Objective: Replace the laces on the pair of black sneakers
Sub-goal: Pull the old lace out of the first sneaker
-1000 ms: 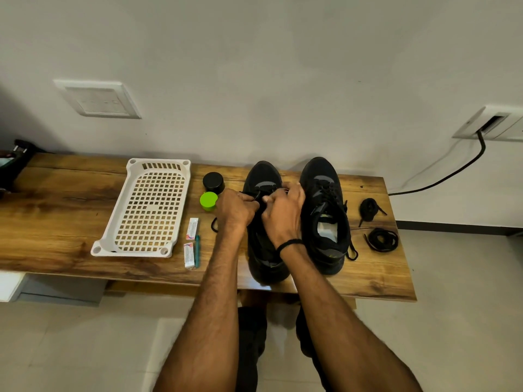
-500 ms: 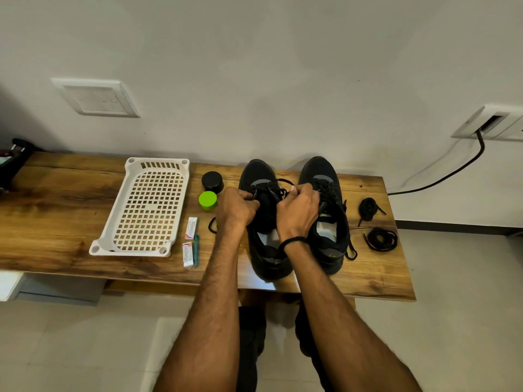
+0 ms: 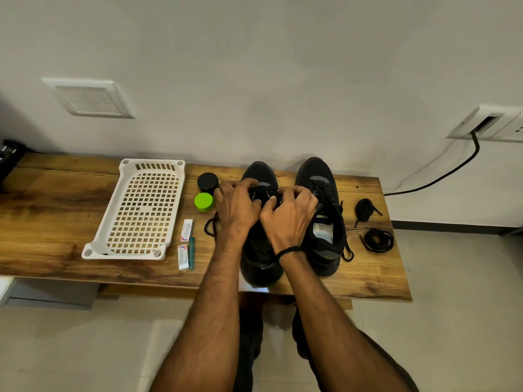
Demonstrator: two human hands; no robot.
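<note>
L hand (image 3: 237, 206), R hand (image 3: 288, 217) on sneaker (image 3: 259, 268) btwn green jar (image 3: 203, 202), 2nd sneaker (image 3: 317, 172).

My left hand (image 3: 237, 206) and right hand (image 3: 288, 216) cover the centre sneaker (image 3: 260, 267) lacing; what my fingers (image 3: 249, 183) grip is hidden. The black object (image 3: 8, 159) at the left edge is cut off. Print on the packet (image 3: 186, 230) is too small to read.

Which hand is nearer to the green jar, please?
Left. Both grip the lace, but the left hand is just beside the green jar; the right hand lies beyond it.
</note>
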